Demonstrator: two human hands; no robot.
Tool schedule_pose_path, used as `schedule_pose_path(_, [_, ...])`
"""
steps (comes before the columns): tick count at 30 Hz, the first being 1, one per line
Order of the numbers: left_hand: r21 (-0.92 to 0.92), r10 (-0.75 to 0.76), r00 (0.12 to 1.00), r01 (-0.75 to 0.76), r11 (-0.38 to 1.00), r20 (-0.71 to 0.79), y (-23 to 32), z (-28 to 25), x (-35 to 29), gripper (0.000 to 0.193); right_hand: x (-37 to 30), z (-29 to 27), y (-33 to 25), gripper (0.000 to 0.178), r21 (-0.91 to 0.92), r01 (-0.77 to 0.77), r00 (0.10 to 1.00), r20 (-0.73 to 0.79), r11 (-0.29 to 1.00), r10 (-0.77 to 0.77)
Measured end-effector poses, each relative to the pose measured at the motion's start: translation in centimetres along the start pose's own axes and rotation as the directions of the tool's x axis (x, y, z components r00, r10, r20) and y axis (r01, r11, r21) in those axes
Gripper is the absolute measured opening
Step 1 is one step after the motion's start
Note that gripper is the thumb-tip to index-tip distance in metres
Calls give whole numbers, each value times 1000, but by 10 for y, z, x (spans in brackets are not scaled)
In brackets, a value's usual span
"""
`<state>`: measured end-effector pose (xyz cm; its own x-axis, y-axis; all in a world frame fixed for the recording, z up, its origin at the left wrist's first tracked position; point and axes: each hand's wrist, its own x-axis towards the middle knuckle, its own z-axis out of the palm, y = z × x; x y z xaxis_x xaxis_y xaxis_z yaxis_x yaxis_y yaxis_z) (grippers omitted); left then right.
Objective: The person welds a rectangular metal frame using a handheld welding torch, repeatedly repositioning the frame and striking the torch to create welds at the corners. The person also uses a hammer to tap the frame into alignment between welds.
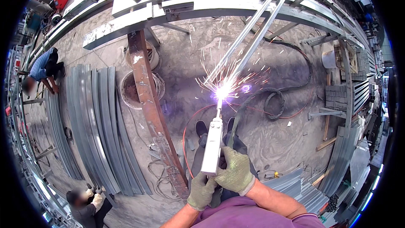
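Observation:
A white, boxy laser welding gun [213,145] points away from me, its thin nozzle ending in a bright white-violet glare [221,92]. Orange sparks fan out from there, beside the near ends of long bright metal tubes [257,27] that slope down from the frame at the top. Both my hands wear greenish work gloves. My right hand [237,171] is closed around the gun's right side. My left hand [201,192] grips its rear end from below. The glare hides the spot where nozzle and metal meet.
A rusty steel beam [149,93] runs along my left, with buckets [130,90] beside it. Farther left lie long grey metal profiles [90,122], with two people [42,69] [86,207] bent near them. A hose [274,105] coils on the right; stacked metal [339,97] stands beyond.

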<state>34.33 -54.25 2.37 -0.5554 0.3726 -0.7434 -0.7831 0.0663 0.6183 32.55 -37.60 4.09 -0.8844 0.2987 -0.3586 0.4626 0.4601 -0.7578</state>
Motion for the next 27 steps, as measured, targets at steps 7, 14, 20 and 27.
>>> schedule_pose_path(7, [-18,17,1000,-17,1000,-2,-9,-1,-2,40,-4,1,2,46,15,-22,1000,14,1000,22])
schedule_pose_path(14, [-26,-22,1000,22,999,7,-10,-1,-5,37,-7,3,4,46,-14,-13,1000,-2,1000,13])
schedule_pose_path(20, [-95,-124,991,128,987,42,-37,-1,3,41,-15,11,26,49,-12,-103,994,23,995,104])
schedule_pose_path(27, [55,5,994,-11,998,112,-19,3,-10,56,-24,-4,12,51,67,-60,998,-1,996,61])
